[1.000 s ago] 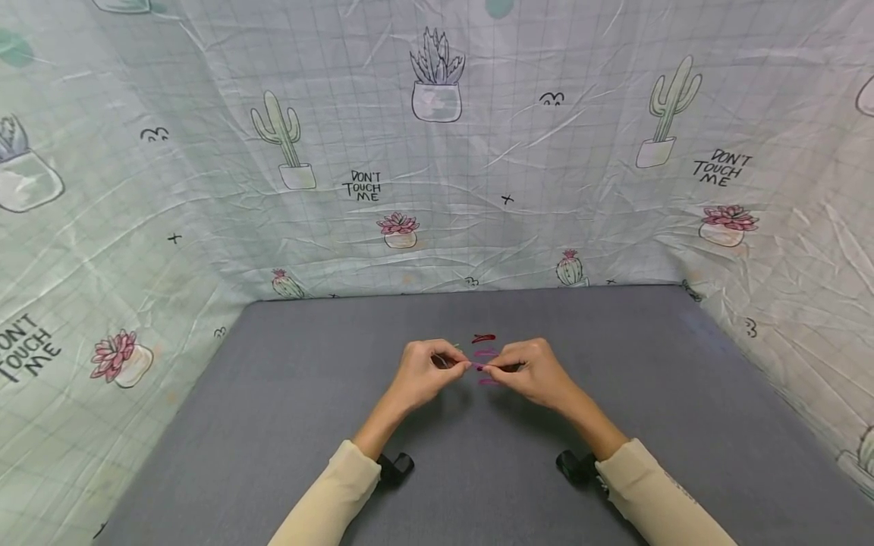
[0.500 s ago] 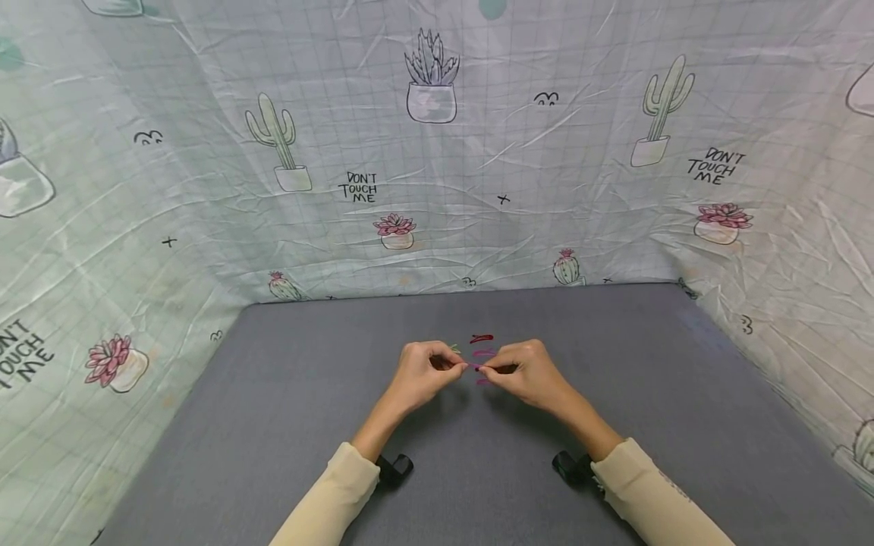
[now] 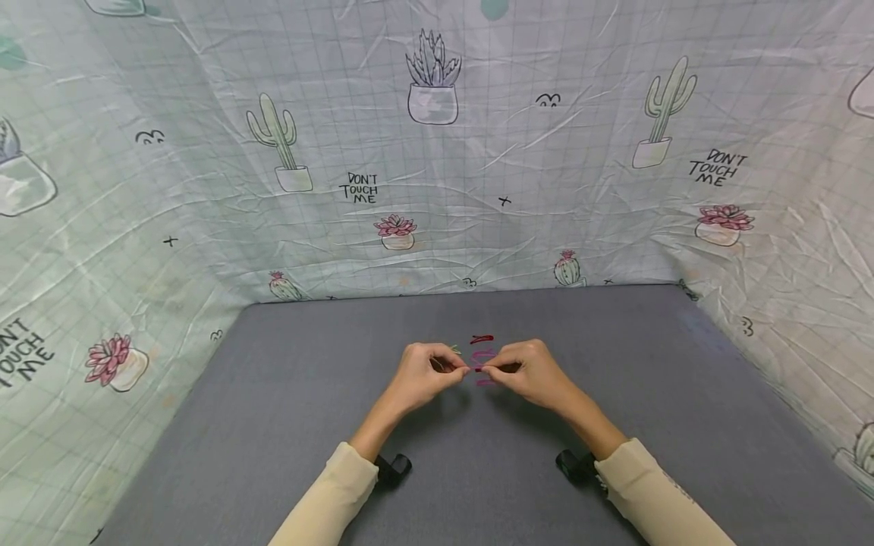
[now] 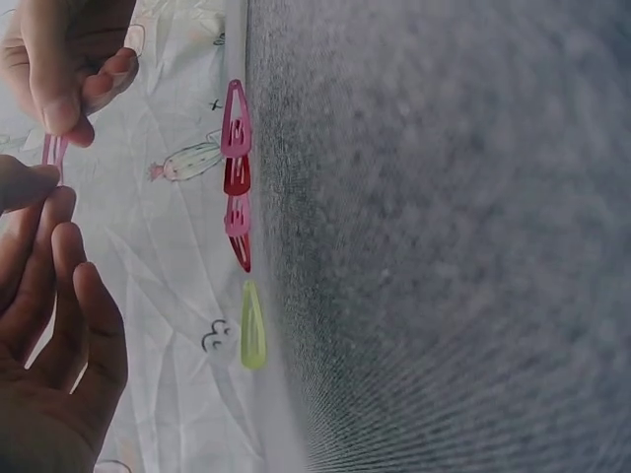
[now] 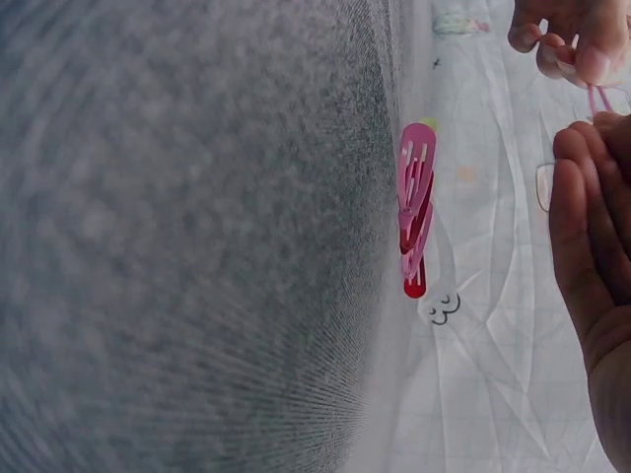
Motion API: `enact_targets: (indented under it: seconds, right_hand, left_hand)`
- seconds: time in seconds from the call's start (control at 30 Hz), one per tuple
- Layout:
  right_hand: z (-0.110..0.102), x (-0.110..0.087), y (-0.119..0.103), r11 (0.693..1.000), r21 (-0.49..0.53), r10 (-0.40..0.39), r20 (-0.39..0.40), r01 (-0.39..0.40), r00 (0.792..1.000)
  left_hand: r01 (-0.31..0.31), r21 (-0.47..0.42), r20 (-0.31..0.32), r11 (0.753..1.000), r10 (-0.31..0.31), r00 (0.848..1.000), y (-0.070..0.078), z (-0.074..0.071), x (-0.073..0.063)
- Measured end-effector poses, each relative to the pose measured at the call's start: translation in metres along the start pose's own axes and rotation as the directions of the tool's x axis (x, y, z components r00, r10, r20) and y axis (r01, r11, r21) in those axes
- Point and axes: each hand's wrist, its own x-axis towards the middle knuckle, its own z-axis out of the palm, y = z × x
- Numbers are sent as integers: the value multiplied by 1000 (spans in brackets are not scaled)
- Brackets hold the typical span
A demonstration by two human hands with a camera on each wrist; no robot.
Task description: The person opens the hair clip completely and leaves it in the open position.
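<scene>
Both hands meet in front of the body, over the table. A pink snap hair clip (image 4: 54,151) spans the gap between their fingertips, seen best in the wrist views. My left hand (image 3: 425,373) pinches one end between thumb and finger, its other fingers loosely bent. The opposite end is pinched by my right hand (image 3: 531,373). Below them on the table lie more hair clips in a row: a near pink one (image 4: 236,120), a dark red one (image 4: 238,175), another pink one (image 4: 238,214) and a far red one (image 3: 482,339).
A yellow-green hair clip (image 4: 253,326) lies left of the row, partly behind the left hand in the head view. The grey table (image 3: 287,425) ends at a hanging cactus-print cloth (image 3: 328,243) at the back and both sides.
Both hands stay nearly in place, still pinching the pink hair clip. Less of the clip shows between the fingertips in the head view than before. The head view has shifted slightly.
</scene>
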Motion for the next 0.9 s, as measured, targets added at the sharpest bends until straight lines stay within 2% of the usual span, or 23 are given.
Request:
enact_targets:
  seconds: [0.27, 0.47, 0.9]
  right_hand:
    - [2, 0, 2, 996, 14, 86, 10, -86, 996]
    - [0, 1, 1, 996, 10, 88, -8, -88, 996]
    - [1, 4, 2, 995, 10, 99, -9, -98, 995]
  left_hand:
    - [9, 36, 4, 999, -9, 1000, -2, -3, 1]
    - [-3, 66, -5, 998, 3, 1000, -2, -4, 2]
    - [-6, 72, 4, 997, 6, 1000, -5, -7, 3]
